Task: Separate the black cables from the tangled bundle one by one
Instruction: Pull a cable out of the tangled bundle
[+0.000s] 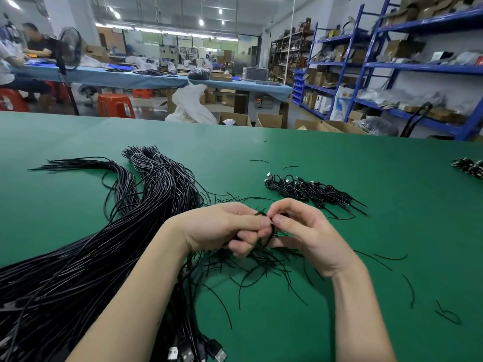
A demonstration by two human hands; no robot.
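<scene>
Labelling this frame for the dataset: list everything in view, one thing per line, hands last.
table: one, green, foreground
cable bundle: one large, black, table left
coiled cables: one small pile, black, right of centre
loose ties: many, black, scattered under and right of the hands
USB plugs: several, black and silver, bottom edge
far pile: one, black, table's right edge
stools: several, red, beyond table
shelves: blue racks with boxes, right
fan: one, black, back left
left hand: pinches a black cable
right hand: pinches the same cable
</scene>
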